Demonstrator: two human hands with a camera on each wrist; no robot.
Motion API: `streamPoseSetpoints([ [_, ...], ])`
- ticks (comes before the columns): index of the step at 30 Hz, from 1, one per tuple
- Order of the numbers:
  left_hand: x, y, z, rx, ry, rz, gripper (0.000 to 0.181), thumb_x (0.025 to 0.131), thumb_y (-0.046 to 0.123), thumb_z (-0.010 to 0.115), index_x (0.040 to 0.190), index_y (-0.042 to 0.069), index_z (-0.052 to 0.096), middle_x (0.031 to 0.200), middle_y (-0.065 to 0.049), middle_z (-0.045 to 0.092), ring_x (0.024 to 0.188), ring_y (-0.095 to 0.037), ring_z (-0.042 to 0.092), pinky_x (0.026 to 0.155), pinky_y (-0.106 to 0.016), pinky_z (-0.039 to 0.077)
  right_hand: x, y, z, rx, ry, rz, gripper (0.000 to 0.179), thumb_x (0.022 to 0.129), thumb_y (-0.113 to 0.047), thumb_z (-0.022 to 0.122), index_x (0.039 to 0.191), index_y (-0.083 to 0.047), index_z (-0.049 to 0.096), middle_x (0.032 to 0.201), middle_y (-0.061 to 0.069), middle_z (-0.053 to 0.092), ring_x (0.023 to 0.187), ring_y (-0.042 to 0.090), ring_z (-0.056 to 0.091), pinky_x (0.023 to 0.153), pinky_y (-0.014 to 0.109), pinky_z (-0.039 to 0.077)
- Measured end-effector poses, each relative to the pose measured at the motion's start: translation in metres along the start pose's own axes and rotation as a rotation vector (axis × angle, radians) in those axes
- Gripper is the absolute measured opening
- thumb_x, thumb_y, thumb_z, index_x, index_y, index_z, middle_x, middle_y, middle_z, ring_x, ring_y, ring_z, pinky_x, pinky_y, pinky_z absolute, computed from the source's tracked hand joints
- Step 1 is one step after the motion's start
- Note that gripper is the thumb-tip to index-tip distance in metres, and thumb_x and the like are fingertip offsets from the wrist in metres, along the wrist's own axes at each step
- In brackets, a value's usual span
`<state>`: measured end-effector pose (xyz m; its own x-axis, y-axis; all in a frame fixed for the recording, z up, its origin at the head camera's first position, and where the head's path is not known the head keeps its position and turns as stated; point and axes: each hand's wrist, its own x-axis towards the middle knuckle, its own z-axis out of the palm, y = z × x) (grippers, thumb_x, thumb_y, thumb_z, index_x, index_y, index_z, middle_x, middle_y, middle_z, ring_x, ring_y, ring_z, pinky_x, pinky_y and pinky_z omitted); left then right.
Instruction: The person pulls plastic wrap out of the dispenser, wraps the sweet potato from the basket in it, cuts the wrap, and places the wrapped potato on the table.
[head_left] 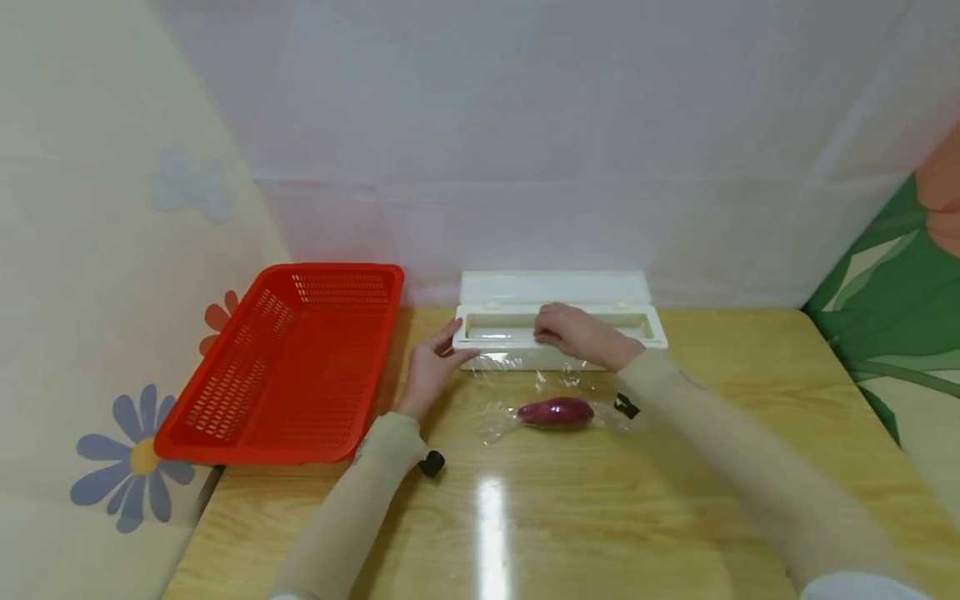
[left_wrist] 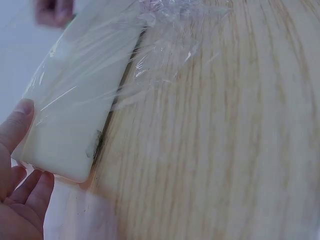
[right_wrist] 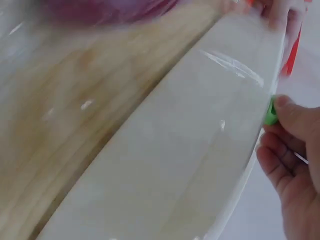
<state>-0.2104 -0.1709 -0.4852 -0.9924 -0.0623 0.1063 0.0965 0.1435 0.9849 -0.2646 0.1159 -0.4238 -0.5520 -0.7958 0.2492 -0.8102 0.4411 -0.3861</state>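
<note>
A white cling film box (head_left: 652, 337) stands at the back of the table with its lid (head_left: 555, 287) raised. My left hand (head_left: 429, 373) grips its left end, thumb on one face and fingers on another. In the right wrist view, my right hand (right_wrist: 300, 145) pinches a small green slide cutter (right_wrist: 270, 114) at the box's edge. In the head view that hand is over the middle of the box. Clear cling film (left_wrist: 165, 62) hangs from the front of the box, crumpled. In front lies a purple-red oblong vegetable (head_left: 557, 412), tapered at its ends, with film over and around it.
A red perforated plastic basket (head_left: 311, 392) stands at the left of the wooden table (head_left: 600, 517). Behind the box hangs a pale cloth backdrop (head_left: 480, 150), with flower-printed cloth on both sides.
</note>
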Motion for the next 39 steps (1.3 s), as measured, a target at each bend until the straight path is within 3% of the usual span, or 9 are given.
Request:
streamPoseSetpoints([
  [6,0.000,0.000,-0.013,0.014,0.019,-0.010,0.070,0.084,0.005,0.087,0.147,0.005,0.056,0.157,-0.011,0.048,0.140,-0.029,0.053,0.100,-0.025,0.052,-0.082,0.041,-0.034,-0.041,0.077,0.103,0.003,0.094,0.003,0.072,0.095,0.000,0.073,0.089,0.006,0.067,0.083,0.024,0.063,0.080,0.046,0.057],
  [11,-0.001,0.001,-0.021,0.026,0.025,-0.014,0.070,0.084,0.003,0.086,0.147,0.005,0.055,0.158,-0.012,0.047,0.141,-0.030,0.052,0.102,-0.026,0.052,-0.118,0.057,-0.043,-0.058,0.140,0.174,0.007,0.092,0.005,0.073,0.097,0.001,0.075,0.091,0.008,0.069,0.085,0.028,0.065,0.079,0.049,0.057],
  [15,-0.002,0.002,-0.019,0.025,0.009,-0.018,0.070,0.085,0.003,0.085,0.147,0.004,0.055,0.158,-0.011,0.047,0.141,-0.029,0.052,0.102,-0.026,0.051,-0.131,0.060,-0.042,-0.063,0.175,0.210,0.010,0.092,0.003,0.074,0.101,0.001,0.076,0.094,0.009,0.071,0.087,0.028,0.066,0.079,0.049,0.058],
  [23,-0.003,0.003,-0.010,0.014,0.000,0.006,0.070,0.084,0.002,0.086,0.147,0.002,0.055,0.157,-0.013,0.047,0.141,-0.031,0.051,0.105,-0.030,0.050,-0.146,0.058,-0.043,0.012,0.171,0.380,0.017,0.098,-0.004,0.071,0.114,0.002,0.073,0.100,0.009,0.070,0.091,0.025,0.067,0.083,0.047,0.059],
  [29,-0.002,0.001,-0.005,0.012,-0.021,-0.007,0.069,0.086,0.004,0.084,0.148,0.003,0.054,0.158,-0.011,0.048,0.143,-0.029,0.050,0.106,-0.029,0.049,-0.158,0.058,-0.045,-0.017,0.182,0.414,0.013,0.098,-0.004,0.071,0.110,0.000,0.074,0.097,0.008,0.070,0.089,0.023,0.066,0.080,0.045,0.059],
  [39,-0.004,0.003,0.002,0.006,-0.016,-0.028,0.070,0.088,0.001,0.082,0.151,0.004,0.051,0.160,-0.011,0.045,0.143,-0.031,0.049,0.108,-0.035,0.049,-0.171,0.047,-0.049,-0.043,0.219,0.425,0.018,0.099,-0.007,0.071,0.114,0.003,0.073,0.098,0.011,0.072,0.090,0.028,0.067,0.081,0.052,0.059],
])
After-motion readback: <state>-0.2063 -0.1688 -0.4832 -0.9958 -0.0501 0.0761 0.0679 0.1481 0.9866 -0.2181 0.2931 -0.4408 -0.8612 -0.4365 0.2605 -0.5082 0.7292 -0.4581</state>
